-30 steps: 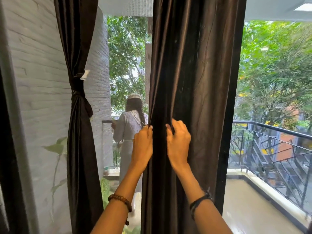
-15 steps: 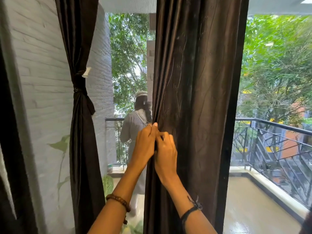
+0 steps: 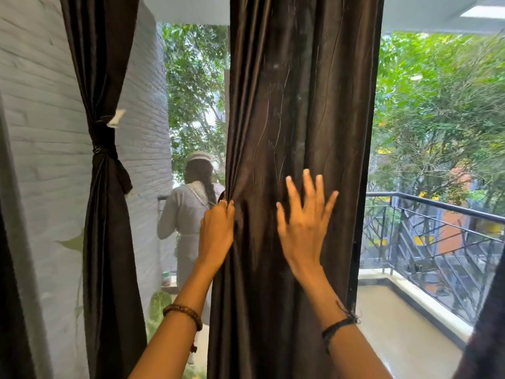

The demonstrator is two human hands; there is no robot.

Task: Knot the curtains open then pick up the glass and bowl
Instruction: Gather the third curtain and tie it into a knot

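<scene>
Hanging straight down the middle, the loose curtain [image 3: 295,132] runs its long axis from twelve to six o'clock, its left edge free against open glass and its right edge meeting the dark door frame [image 3: 363,214]. At nine o'clock the tied curtain [image 3: 105,214] hangs knotted beside the brick wall [image 3: 35,132]. The balcony railing [image 3: 437,231] sits at three o'clock. The right hand [image 3: 303,228] lies flat, fingers spread. The left hand [image 3: 217,231] pinches the curtain's left edge.

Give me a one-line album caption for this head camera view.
Left hand pinches the hanging dark curtain's edge while the right hand spreads open in front of it; the left curtain is already knotted.
</scene>
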